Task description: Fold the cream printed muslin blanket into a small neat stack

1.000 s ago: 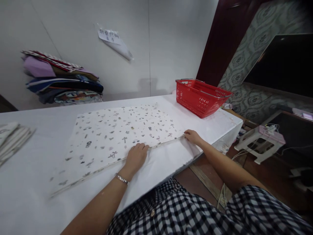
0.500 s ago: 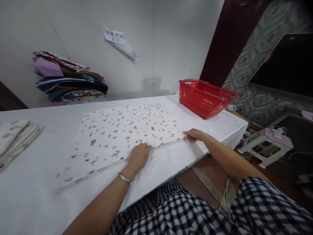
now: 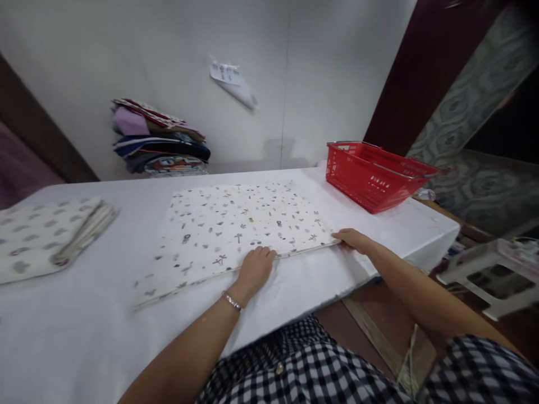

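Observation:
A white cloth (image 3: 219,230) printed with small palms and animals lies folded flat on the white-covered table (image 3: 96,325). At the middle of its near edge, my left hand (image 3: 255,270), with a bracelet at the wrist, curls its fingers over the fabric; the thumb is hidden. My right hand (image 3: 351,239) pinches the cloth's near right corner between thumb and fingers. Another folded cloth (image 3: 46,233), white with grey spots, rests at the table's left side, apart from both hands.
A red shopping basket (image 3: 370,177) stands at the table's back right. Stacked folded clothes (image 3: 162,140) sit by the wall at the back left. A paper sign (image 3: 231,81) hangs on the wall. To the right, below table height, is a white plastic stool (image 3: 497,278).
My view has turned left, so everything sits further right and more of the spotted cloth shows. Both hands keep their places on the printed cloth's near edge.

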A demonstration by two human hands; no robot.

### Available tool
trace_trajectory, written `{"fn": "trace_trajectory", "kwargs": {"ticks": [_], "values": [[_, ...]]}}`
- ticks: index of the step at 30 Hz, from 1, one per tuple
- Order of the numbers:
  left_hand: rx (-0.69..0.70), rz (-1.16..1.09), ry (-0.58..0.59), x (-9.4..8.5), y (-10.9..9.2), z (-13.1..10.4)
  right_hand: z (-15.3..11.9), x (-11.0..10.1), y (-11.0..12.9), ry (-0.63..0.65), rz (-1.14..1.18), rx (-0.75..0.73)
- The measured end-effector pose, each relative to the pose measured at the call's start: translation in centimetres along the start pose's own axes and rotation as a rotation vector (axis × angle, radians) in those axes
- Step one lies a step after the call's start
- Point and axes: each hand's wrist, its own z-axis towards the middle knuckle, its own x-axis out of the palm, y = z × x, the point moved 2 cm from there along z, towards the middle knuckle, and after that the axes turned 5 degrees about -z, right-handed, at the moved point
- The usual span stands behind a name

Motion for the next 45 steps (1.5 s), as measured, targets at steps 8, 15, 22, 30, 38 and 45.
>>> {"fn": "trace_trajectory", "kwargs": {"ticks": [8, 15, 22, 30, 38, 45], "values": [[0.078, -0.041, -0.012, 0.2, -0.6, -0.2, 0.2, -0.4, -0.7, -0.043, 0.039, 0.07], [0.084, -0.051, 0.012, 0.3, -0.9, -0.8, -0.1, 0.5, -1.2, -0.017, -0.121, 0.05], [-0.097, 0.003, 0.07, -1.5, 2.2, -3.5, 0.7, 0.4, -2.0, 0.018, -0.375, 0.032], [-0.254, 0.028, 0.037, -2.8, 6.0, -8.5, -0.3, 1.5, 0.8, -0.368, -0.678, -0.615], [-0.252, 0.043, 0.03, -3.2, 6.4, -9.5, -4.2, 11.0, 6.1, -0.007, -0.575, -1.179], [-0.382, 0.112, 0.035, -4.4, 8.2, -12.1, -2.5, 11.1, 4.6, -0.073, -0.536, -1.186]]}}
